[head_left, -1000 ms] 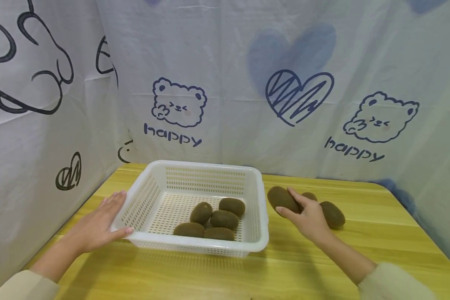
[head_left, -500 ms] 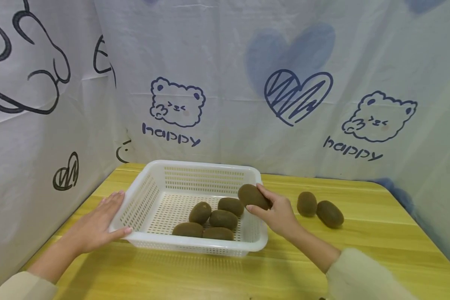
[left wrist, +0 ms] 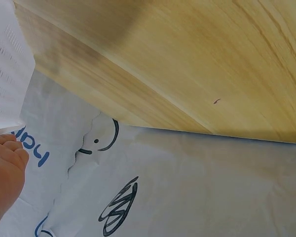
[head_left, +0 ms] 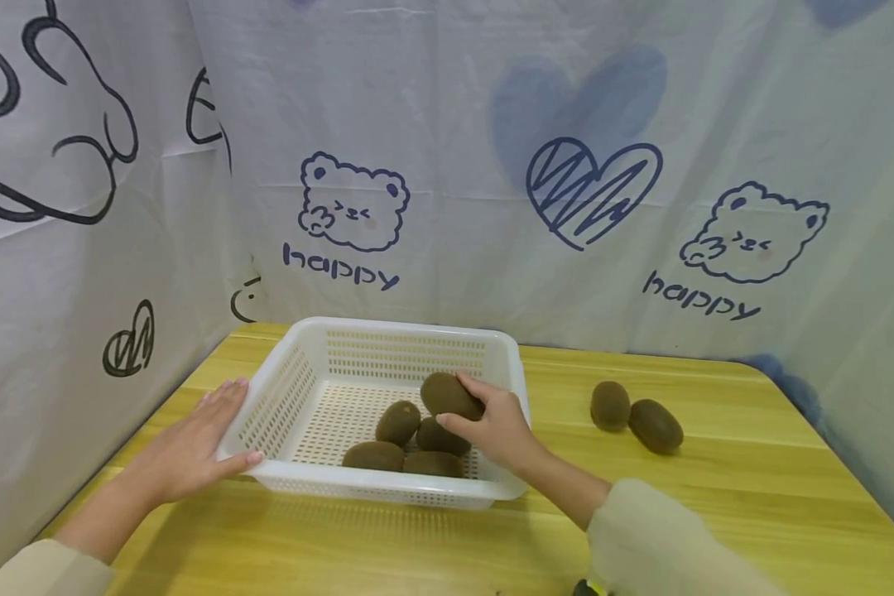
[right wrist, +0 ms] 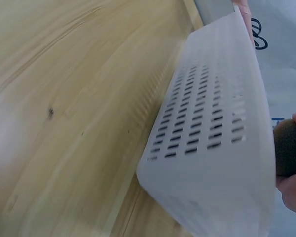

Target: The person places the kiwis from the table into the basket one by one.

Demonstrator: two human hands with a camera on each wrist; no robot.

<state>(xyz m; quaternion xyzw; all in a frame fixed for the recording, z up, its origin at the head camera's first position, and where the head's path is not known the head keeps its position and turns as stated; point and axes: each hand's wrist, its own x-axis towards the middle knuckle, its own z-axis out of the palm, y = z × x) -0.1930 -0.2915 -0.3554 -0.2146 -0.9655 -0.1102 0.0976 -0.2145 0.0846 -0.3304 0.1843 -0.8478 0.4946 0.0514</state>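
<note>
My right hand [head_left: 495, 422] pinches a brown kiwi [head_left: 449, 396] between thumb and fingers, above the right part of a white plastic basket [head_left: 387, 490]. In the right wrist view that same kiwi [right wrist: 289, 148] shows beyond the basket's wall [right wrist: 202, 123]. Several more kiwis lie inside, among them one kiwi [head_left: 398, 423] near the middle; another at the back right is hidden behind the held one. With fingers straight, my left hand [head_left: 194, 451] rests on the basket's left rim, thumb over the front corner. In the left wrist view this hand [left wrist: 7, 170] touches the rim.
Two kiwis lie on the wooden table [head_left: 715, 497] right of the basket: an upright-looking kiwi [head_left: 609, 406] and a tilted kiwi [head_left: 656, 426]. A printed cloth [head_left: 462, 273] hangs behind the table and along its left side. A small dark and yellow object [head_left: 588, 588] shows by the right sleeve.
My right hand has carried the kiwi leftward from the table, over the basket's right rim and above the other kiwis. My left hand has stayed on the rim.
</note>
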